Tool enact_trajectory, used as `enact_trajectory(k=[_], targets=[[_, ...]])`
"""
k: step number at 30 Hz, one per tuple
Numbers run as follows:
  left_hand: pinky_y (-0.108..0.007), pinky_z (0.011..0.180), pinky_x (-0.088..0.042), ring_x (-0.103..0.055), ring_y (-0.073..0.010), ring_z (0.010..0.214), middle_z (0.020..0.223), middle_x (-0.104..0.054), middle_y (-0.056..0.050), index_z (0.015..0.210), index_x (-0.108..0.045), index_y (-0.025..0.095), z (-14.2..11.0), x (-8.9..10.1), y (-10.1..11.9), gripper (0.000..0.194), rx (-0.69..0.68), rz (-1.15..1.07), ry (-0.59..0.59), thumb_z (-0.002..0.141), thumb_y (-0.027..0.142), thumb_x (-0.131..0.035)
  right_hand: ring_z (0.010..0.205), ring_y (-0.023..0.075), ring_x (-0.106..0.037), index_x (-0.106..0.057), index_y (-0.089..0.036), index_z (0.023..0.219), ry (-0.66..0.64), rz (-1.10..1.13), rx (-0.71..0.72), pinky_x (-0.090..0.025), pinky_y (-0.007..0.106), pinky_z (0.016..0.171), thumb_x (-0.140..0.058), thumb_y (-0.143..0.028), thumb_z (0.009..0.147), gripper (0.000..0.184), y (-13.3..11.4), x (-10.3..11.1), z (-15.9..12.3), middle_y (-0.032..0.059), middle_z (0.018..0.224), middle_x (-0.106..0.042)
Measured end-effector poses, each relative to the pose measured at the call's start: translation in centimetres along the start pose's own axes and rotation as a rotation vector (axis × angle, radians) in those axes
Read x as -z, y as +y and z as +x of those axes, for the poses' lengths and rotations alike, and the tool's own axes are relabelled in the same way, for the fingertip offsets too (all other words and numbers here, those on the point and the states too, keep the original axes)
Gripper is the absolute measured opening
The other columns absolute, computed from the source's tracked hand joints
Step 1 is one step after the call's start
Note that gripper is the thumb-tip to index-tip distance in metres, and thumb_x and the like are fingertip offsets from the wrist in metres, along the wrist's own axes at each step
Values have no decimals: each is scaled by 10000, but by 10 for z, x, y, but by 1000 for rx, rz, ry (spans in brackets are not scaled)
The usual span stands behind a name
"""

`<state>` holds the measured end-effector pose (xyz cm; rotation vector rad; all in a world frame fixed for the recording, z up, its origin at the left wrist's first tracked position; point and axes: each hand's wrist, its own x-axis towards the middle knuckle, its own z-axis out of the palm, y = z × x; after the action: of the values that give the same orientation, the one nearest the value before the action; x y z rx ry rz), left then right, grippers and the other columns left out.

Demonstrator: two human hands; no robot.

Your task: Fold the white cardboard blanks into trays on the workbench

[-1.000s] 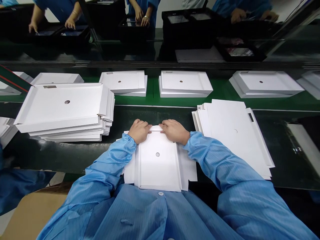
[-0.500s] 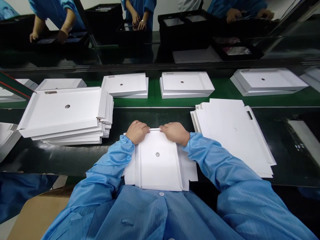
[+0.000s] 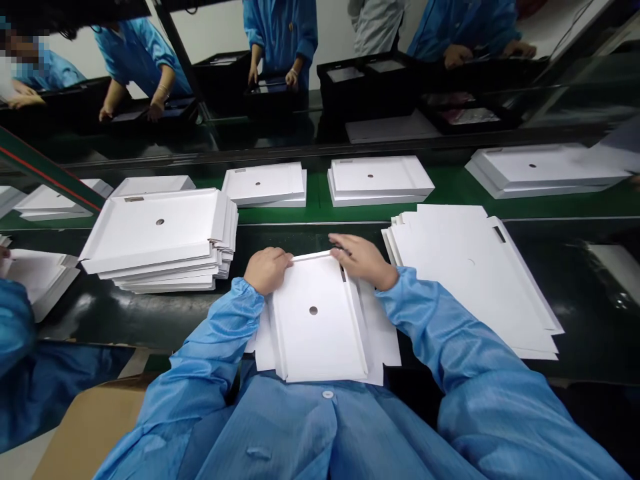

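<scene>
A white cardboard tray (image 3: 317, 340) with a round hole in its middle lies before me, its sides and far edge folded up. It rests on flat white cardboard sheets (image 3: 383, 330), which show on both sides. At the tray's far left corner, my left hand (image 3: 269, 270) is closed on the edge, its fingertips over the rim. My right hand (image 3: 364, 260) is at the far right corner with fingers stretched out and apart, just off or barely touching the edge. A dark slot shows in the tray beside it.
To the left is a stack of folded white trays (image 3: 155, 243); to the right, a pile of flat white blanks (image 3: 450, 260). More white trays (image 3: 383, 177) sit along the green belt (image 3: 316, 190) behind. Across the line, co-workers (image 3: 280, 40) handle black boxes. A blue sleeve (image 3: 17, 327) reaches in at left.
My right hand has loosened from the tray's far edge and moved a little right, its fingers now extended. The tray has turned slightly. My left hand stays at its corner. The view has shifted.
</scene>
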<state>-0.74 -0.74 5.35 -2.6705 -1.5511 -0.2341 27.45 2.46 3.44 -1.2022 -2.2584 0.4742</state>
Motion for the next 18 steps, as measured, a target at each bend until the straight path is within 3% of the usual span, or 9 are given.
enact_trajectory(k=[3, 7, 10, 14, 16, 18], targets=[[-344, 806, -481, -634, -224, 995, 1099, -701, -94, 1111, -697, 209, -19, 29, -16, 287, 109, -55, 97, 997, 312, -453, 1012, 218, -672, -612, -174, 1315, 209, 336, -210, -532, 381, 917, -305, -628, 1007, 628, 17, -1, 1, 130, 1187, -700], [-334, 862, -504, -645, -223, 978, 1049, -704, -84, 1109, -661, 188, -50, 74, -45, 306, 255, -149, 274, 976, 388, -470, 821, 176, -655, -653, -163, 1211, 176, 597, -439, -545, 309, 722, -347, -777, 921, 745, 31, -14, 1, 110, 1058, -708], [-287, 735, -506, -634, -181, 823, 935, -691, -46, 1079, -632, 193, -69, 106, -77, 332, 439, -298, 448, 937, 474, -526, 835, 185, -647, -676, -174, 1184, 64, 610, -453, -538, 308, 707, -372, -807, 893, 760, 34, -24, -1, 119, 1080, -709], [-223, 552, -427, -535, -114, 615, 736, -598, 13, 983, -593, 182, -94, 142, -137, 397, 686, -522, 743, 840, 548, -644, 842, 222, -668, -698, -159, 1141, -71, 567, -403, -562, 380, 768, -386, -833, 866, 791, 34, -35, -6, 158, 1110, -713], [-205, 513, -398, -487, -91, 565, 695, -568, 32, 965, -575, 173, -109, 158, -170, 407, 811, -578, 830, 819, 540, -673, 854, 235, -678, -708, -166, 1117, -120, 532, -365, -568, 409, 813, -380, -832, 864, 784, 33, -38, -7, 159, 1120, -714], [-194, 517, -415, -458, -76, 544, 637, -538, 50, 943, -563, 154, -126, 170, -199, 418, 885, -612, 802, 830, 544, -662, 880, 248, -687, -720, -179, 1089, -172, 475, -312, -563, 428, 869, -367, -821, 872, 764, 32, -40, -8, 149, 1108, -718]])
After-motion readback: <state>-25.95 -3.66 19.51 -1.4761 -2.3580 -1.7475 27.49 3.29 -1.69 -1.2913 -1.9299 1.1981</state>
